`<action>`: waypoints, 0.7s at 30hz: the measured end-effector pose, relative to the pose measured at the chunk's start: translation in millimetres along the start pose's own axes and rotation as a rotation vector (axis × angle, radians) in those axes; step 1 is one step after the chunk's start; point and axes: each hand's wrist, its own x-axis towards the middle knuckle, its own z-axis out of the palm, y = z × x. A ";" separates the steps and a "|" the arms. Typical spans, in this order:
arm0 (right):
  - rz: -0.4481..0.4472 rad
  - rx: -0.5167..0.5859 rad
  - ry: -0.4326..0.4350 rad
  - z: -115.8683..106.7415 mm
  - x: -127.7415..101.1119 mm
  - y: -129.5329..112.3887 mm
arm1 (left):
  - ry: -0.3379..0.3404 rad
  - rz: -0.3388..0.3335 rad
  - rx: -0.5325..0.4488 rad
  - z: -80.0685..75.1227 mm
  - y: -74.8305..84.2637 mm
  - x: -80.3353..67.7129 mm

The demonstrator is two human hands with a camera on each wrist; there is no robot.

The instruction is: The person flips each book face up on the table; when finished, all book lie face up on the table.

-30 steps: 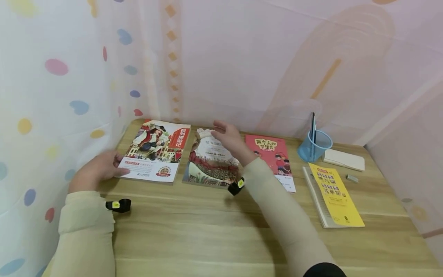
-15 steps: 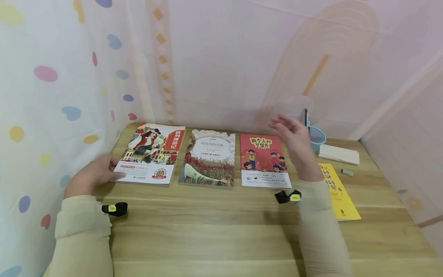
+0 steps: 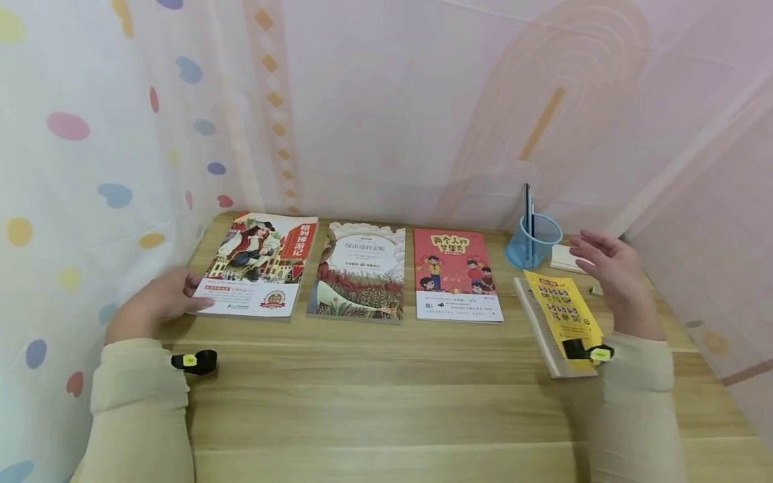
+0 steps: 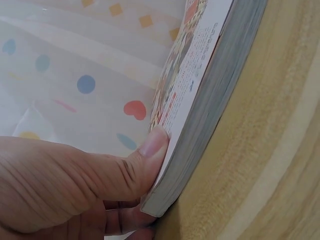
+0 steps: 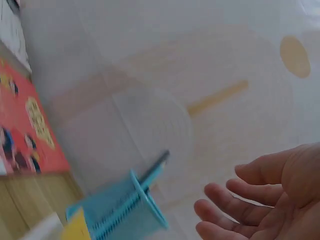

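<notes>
At the left end of the table, a white-and-red paperback book (image 3: 260, 265) lies flat. My left hand (image 3: 153, 302) holds it by the near left corner. In the left wrist view the thumb (image 4: 154, 145) presses on the cover while the other fingers meet the corner's edge lower down. My right hand (image 3: 625, 285) is raised at the right with loosely bent fingers and nothing in them. It hovers beside a yellow-covered book (image 3: 552, 305), whose right part is hidden by the wrist strap and sleeve. The right wrist view shows that palm and the spread fingers.
A cream illustrated book (image 3: 359, 275) and a red book (image 3: 455, 265) lie in a row along the back. A blue mesh pen cup (image 3: 516, 251) with pens stands behind the yellow book, near a white pad (image 3: 564, 259) and a small greyish block (image 3: 595, 290). A patterned curtain (image 3: 374, 114) borders the table.
My right hand has moved rightward from above the cream book, past the red book, to the far right. The left hand stays at its book's corner. The head view has shifted slightly.
</notes>
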 end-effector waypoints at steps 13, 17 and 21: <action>0.291 -0.844 -0.275 -50.7 30.7 23.9 | -0.002 0.006 0.002 1.8 -2.0 -2.2; 0.310 -0.917 -0.365 -48.3 42.5 35.8 | -0.003 -0.002 0.005 0.0 -3.6 -2.2; 0.275 -0.992 -0.427 -44.4 55.0 53.9 | -0.003 0.001 -0.002 1.8 -5.3 1.8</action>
